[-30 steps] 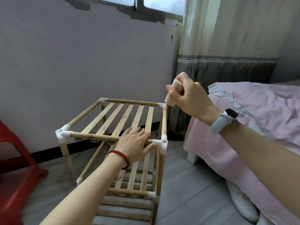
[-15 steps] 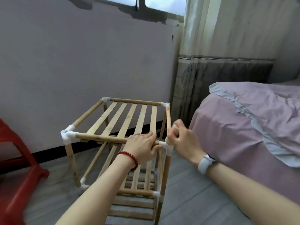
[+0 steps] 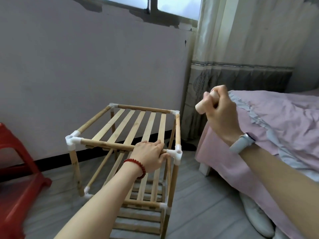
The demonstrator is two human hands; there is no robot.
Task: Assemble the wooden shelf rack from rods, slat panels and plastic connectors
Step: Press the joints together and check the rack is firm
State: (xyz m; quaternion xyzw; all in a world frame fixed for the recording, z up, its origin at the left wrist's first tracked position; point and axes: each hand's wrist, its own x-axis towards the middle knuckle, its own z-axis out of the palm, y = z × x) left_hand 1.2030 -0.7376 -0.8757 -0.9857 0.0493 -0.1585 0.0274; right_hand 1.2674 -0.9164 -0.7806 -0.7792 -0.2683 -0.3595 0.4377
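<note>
The wooden shelf rack point(image 3: 138, 128) stands on the floor in front of me, with slat panels on several tiers and white plastic connectors at the corners. My left hand point(image 3: 149, 155) grips the near top rod point(image 3: 103, 143) just left of the near right connector point(image 3: 177, 154). My right hand point(image 3: 219, 111) is raised above and to the right of the rack, its fingers curled round a short pale wooden piece point(image 3: 202, 104) held like a mallet. The near left connector point(image 3: 72, 139) has an open top socket.
A red plastic stool point(image 3: 15, 163) stands at the left. A bed with pink sheets point(image 3: 276, 128) is close on the right, with a white object point(image 3: 257, 219) on the floor beside it. The wall and a curtain point(image 3: 241, 49) are behind the rack.
My right hand came down to the near right connector half a second ago and has now risen again to the upper right. My left hand stayed on the near top rod.
</note>
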